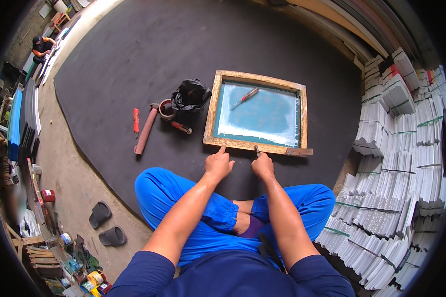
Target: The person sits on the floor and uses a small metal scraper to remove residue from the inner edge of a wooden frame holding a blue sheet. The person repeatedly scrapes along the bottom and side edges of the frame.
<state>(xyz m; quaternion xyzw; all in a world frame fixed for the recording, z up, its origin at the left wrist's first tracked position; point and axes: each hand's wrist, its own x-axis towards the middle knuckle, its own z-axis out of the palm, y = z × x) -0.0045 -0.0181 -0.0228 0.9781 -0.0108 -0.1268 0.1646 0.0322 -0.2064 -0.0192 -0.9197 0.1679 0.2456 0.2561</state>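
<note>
A wooden screen-printing frame (214, 111) with teal mesh lies in front of me on the dark mat. On the mesh rests a slim tool (245, 98) with a reddish handle; its kind is unclear. My left hand (220, 162) holds nothing, its index finger stretched to the frame's near rail and its other fingers partly bent. My right hand (263, 167) is closed round a small dark tool (256, 150), whose tip meets the same rail; my fingers hide most of it. A short brown wood strip (299, 151) lies at the near right corner.
Left of the frame are a black plastic bag (191, 95), a tape roll (167, 109), a red-brown roll (146, 131) and a red cutter (136, 122). White bundled stacks (376, 198) line the right. Dark slippers (113, 236) and paint cans stand left; another person (42, 48) sits far left.
</note>
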